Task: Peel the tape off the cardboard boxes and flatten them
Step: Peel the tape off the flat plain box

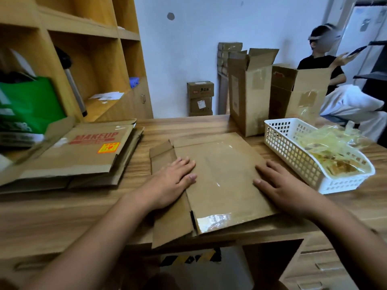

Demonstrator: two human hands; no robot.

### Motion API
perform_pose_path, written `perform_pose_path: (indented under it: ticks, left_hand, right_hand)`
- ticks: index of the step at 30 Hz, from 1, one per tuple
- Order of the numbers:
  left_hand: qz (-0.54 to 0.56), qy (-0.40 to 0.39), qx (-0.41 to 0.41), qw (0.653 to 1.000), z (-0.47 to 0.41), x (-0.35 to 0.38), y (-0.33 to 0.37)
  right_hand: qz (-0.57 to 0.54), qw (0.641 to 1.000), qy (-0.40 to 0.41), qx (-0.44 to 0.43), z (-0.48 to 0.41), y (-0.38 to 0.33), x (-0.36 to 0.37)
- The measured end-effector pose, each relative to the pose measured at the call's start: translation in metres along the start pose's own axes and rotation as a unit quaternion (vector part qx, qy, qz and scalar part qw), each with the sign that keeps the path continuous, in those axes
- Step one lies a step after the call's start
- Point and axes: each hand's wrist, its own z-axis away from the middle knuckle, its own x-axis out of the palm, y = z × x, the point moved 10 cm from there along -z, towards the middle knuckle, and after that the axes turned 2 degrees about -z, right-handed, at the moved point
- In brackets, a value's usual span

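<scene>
I have both hands, left hand (173,181) and right hand (280,185), spread flat on one flattened box (222,174) — two upright boxes (249,97) behind, one basket (293,149) beside.

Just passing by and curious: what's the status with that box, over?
Left hand, right hand open, pressing flattened box. Tape strip on its near edge. Nothing blocking.
</scene>
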Motion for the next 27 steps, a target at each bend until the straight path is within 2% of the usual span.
perform_pose_path:
  ticks: [4, 10, 13, 16, 19, 21, 24, 27]
  left_hand:
    - [-0.04, -0.02, -0.005, 0.999, 0.0, 0.015, -0.006]
    - [-0.084, -0.021, -0.009, 0.996, 0.003, 0.019, -0.004]
    - [-0.082, -0.013, -0.025, 0.996, 0.006, 0.015, -0.005]
    - [-0.076, 0.042, -0.095, 0.992, 0.018, -0.001, -0.016]
    - [-0.018, 0.06, -0.17, 0.983, 0.042, -0.01, -0.028]
    - [0.045, 0.057, -0.192, 0.979, 0.06, -0.008, -0.03]
    - [0.093, 0.049, -0.209, 0.972, 0.081, 0.0, -0.025]
    - [0.171, 0.075, -0.182, 0.965, 0.086, 0.002, -0.013]
  right_hand:
    - [0.044, 0.999, -0.018, 0.009, -0.002, 0.006, 0.013]
    - [0.181, 0.983, -0.012, 0.008, -0.002, 0.006, 0.027]
    - [0.171, 0.985, -0.012, 0.007, -0.001, 0.004, 0.027]
    - [0.099, 0.995, 0.006, 0.015, 0.004, 0.005, 0.019]
    - [0.049, 0.998, 0.01, 0.042, 0.008, 0.012, 0.013]
    - [0.032, 0.998, 0.013, 0.059, 0.01, 0.014, 0.01]
    - [0.018, 0.996, 0.014, 0.086, 0.013, 0.014, 0.008]
    - [0.026, 0.994, 0.042, 0.094, 0.016, 0.011, 0.003]
